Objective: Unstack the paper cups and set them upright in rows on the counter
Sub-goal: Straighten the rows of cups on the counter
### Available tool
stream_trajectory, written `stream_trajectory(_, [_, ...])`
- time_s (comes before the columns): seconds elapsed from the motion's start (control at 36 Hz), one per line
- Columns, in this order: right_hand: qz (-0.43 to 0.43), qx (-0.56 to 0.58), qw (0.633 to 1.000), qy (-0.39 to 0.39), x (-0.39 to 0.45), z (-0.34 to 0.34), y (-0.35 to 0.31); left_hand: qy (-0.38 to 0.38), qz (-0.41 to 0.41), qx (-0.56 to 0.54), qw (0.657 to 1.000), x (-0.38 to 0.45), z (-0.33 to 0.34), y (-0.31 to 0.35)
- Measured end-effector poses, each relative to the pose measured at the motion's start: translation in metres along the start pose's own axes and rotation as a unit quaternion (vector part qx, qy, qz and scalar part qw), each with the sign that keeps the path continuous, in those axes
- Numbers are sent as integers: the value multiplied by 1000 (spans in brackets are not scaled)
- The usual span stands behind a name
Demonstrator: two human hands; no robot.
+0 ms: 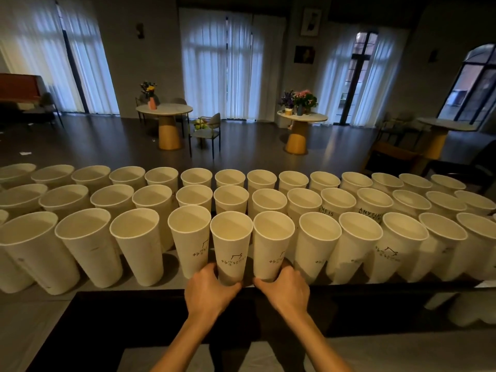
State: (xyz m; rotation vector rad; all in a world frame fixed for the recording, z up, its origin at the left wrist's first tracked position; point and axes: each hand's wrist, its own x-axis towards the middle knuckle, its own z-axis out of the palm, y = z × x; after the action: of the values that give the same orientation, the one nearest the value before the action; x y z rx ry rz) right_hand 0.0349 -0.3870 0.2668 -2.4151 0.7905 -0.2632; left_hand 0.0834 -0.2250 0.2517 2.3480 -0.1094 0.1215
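- Three rows of paper cups are lined up mouth-up along the counter [171, 287], stretching out of view on both sides, so by the look of it the unstacking is pretty much done
- The left hand [208, 287] is wrapped around the base of the centre front cup [232, 247], thumb on one side and fingers curled behind it
- The right hand [285, 288] is curled round the base of the cup next to it [272, 244], just to the right
- Both cups are held low at the bottom, probably so they can be nudged into line without the rims getting squashed or the neighbours getting knocked
- The two held cups are standing upright in the front row, close to the counter's near edge and nearly touching each other
- Printed logos are turned towards the camera on several front cups, though not all, so no rule can really be read into that
- No leftover stack can be made out from here; something pale sits lower right under the counter but it's too dark to tell what
- Round tables [164, 110] with flowers can be seen in the room behind, well away from the cups
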Motion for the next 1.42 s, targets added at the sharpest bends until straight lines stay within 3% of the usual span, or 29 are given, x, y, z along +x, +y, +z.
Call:
stream_trajectory(0.58, [5,24,1000,-15,-8,-4,0,-23,-45,-15,999,1,0,3])
stream_trajectory(0.92, [31,85,994,-66,-28,-16,8,-37,-71,-19,997,1,-4,6])
stream_trajectory(1.42, [-68,102,992,18,-50,-86,-5,-51,-85,-14,995,-3,-6,13])
